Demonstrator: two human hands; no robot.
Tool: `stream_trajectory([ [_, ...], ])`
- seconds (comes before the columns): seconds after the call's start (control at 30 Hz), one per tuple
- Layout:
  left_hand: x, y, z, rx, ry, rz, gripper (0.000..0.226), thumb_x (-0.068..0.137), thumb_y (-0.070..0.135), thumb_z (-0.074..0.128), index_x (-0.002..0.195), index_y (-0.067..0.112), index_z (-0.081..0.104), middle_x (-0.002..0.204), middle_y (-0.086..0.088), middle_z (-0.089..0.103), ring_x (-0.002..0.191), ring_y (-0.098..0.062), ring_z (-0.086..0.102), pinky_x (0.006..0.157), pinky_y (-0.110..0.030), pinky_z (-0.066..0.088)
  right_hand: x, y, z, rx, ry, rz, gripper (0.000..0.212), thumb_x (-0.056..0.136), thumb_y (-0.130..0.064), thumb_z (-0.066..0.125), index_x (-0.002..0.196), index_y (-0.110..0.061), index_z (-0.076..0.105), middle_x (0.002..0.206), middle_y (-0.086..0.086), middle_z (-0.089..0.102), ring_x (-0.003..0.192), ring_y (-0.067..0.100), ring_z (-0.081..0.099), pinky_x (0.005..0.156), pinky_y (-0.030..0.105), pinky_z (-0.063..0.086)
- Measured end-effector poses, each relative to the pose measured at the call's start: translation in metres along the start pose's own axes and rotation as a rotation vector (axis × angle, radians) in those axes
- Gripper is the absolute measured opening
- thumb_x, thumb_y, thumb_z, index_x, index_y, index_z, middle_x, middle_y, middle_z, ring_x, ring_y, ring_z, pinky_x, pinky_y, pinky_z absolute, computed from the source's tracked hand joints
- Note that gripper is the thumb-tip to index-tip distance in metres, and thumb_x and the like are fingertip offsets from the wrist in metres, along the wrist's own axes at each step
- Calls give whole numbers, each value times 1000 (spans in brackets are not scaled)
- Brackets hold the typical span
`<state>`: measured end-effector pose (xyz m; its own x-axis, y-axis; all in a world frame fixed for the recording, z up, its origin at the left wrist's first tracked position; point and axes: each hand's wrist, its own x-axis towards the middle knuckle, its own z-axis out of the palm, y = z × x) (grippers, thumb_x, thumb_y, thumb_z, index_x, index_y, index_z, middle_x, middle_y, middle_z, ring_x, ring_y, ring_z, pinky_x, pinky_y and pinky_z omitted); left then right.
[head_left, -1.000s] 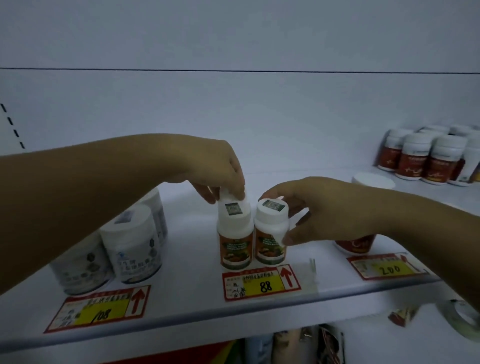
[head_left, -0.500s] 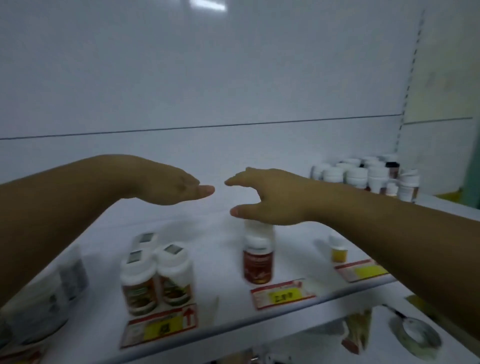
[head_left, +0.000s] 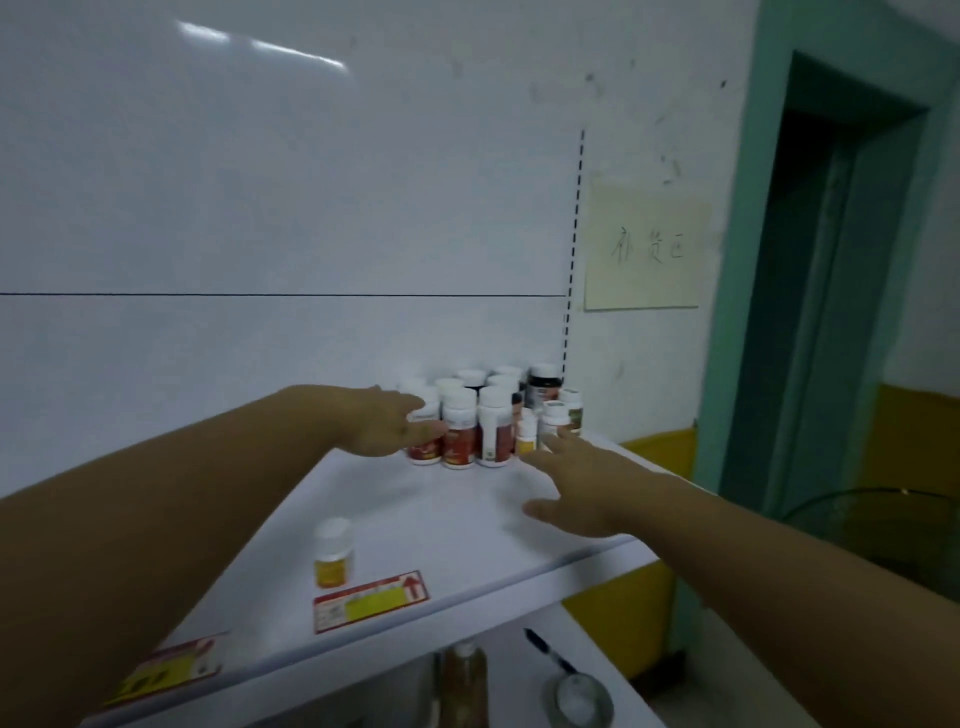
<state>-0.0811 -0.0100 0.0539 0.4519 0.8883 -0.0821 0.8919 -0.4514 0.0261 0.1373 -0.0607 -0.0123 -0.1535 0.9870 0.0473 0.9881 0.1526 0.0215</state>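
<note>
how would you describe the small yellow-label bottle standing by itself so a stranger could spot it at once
Start at the white shelf and find the red and yellow price tag midway along its front edge. Just behind that tag stands a small white-capped bottle with a yellow label. It stands alone, while the other bottles crowd the back right corner.
</note>
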Motion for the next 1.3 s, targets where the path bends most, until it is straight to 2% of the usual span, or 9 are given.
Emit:
stream_trajectory([
  [0.23,75,24,-3,-12,30,17,68,90,59,37,148,27,23,155,-1,30,138,-23,34,112,-38,28,19,54,1,60,20,26,68,92,-48,46,149,-25,18,159,1,16,145,21,18,115,35,20],
  [0.43,129,7,-21,10,97,-10,60,88,39,58,142,24,37,144,-2,43,127,-21,44,101,-32,37,77,62,4,117,50,-42,68,91,-43,51,149,-27,18,156,-1,26,137,22,35,108,34,33],
  [0.7,170,8,-4,54,101,-20,56,81,33,68,133,29,48,131,0,50,116,-19,49,94,-32,43,153,60,11,213,352,-64,59,90,-49,45,143,-26,30,125,5,61,108,24,59,87,38,50],
  [0.8,178,14,1,16,150,-80,52,80,30,70,128,28,51,129,0,51,113,-19,48,87,-28,42,170,59,17,296,459,-42,49,88,-55,46,122,-20,47,110,3,65,91,19,59,78,33,49],
  [0.87,182,17,3,-47,163,-133,51,79,28,71,126,27,51,130,0,52,112,-19,49,87,-28,43,177,60,19,358,545,-27,46,85,-59,48,111,-20,49,98,0,65,79,15,53,70,29,45],
  [0.97,180,24,9,-158,174,-209,52,76,26,74,122,25,51,127,-2,55,104,-18,51,84,-30,46,182,65,24,478,568,-54,48,82,-62,52,109,-23,48,90,-7,55,79,11,49,69,26,40],
  [1.07,174,32,18,-318,224,-297,49,75,23,76,118,24,51,124,-2,56,103,-19,52,83,-31,49,183,73,32,672,540,-133,43,81,-57,58,110,-25,51,95,-8,58,83,9,54,71,24,43],
  [1.17,164,42,30,-425,300,-379,51,69,24,80,113,27,53,118,-1,59,102,-20,57,80,-30,53,181,85,34,1082,477,-197,37,82,-42,65,113,-25,53,101,-7,61,90,10,59,76,25,51],
  [1.3,134,69,43,-816,563,-402,45,71,17,79,111,24,60,108,2,67,93,-14,65,65,-21,52,177,101,26,1821,134,-198,32,87,-32,62,117,-22,57,112,5,67,96,22,66,80,38,56],
])
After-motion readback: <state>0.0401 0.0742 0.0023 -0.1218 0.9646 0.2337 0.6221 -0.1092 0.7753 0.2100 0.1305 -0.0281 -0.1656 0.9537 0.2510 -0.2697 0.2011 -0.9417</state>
